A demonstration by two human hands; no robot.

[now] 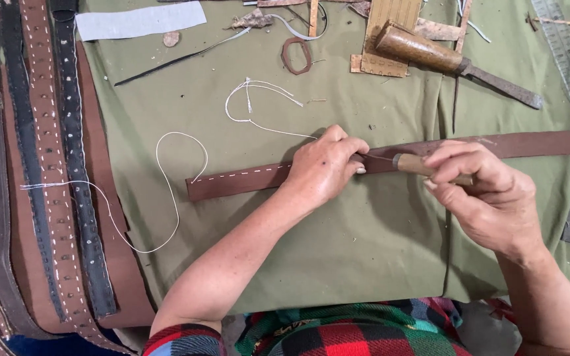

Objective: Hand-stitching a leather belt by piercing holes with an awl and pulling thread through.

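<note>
Left hand (321,168) is pinching down on the brown leather strap (245,179), fingers closed on its upper edge at mid-worktop. Right hand (489,194) is gripping a wooden-handled awl (413,165), grip closed tight, thin metal tip pointing left at the strap right beside the left fingertips. Risk, as I judge it: tip slipping and jabbing the left fingers, or piercing off the stitch line if the strap is shifting on the green cloth (364,264). Strap is lying flat, long, narrow, white stitches running along its left part, loose white thread (173,198) trailing off left.
</note>
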